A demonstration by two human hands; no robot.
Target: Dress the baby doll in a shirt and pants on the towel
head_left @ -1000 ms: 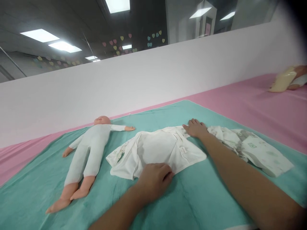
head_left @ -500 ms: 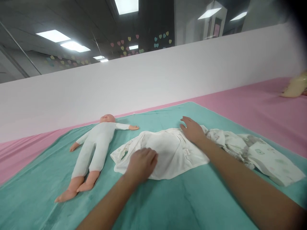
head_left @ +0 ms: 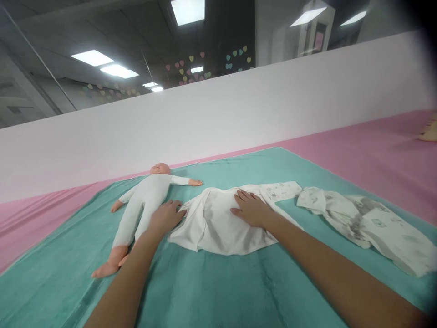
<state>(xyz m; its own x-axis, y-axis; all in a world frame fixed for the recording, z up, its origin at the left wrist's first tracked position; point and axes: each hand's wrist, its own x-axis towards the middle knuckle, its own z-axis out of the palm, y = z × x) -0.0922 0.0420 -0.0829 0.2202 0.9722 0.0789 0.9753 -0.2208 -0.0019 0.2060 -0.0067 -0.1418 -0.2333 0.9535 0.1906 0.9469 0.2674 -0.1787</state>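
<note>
A white baby shirt (head_left: 221,223) lies spread in front of me, one small-print sleeve (head_left: 283,190) stretched out to the right. My right hand (head_left: 252,208) rests flat on the shirt's body with its fingers spread. At the shirt's left edge, my left hand (head_left: 167,216) has its fingers closed on the cloth by the left sleeve; the sleeve's end is hidden under it. Just left of that hand, a baby doll (head_left: 146,196) in a white suit lies on its back, one lower leg partly behind my forearm.
Crumpled printed baby clothes (head_left: 368,221) lie to the right of the shirt. Everything rests on a teal blanket (head_left: 218,291) over a pink cover (head_left: 358,150). A low white wall (head_left: 218,114) runs behind. A pale yellow object (head_left: 429,130) is cut off at the right edge.
My left hand has moved left from the shirt's middle to its left sleeve. My right hand has come down and left onto the shirt's body. The right sleeve now lies straight out.
</note>
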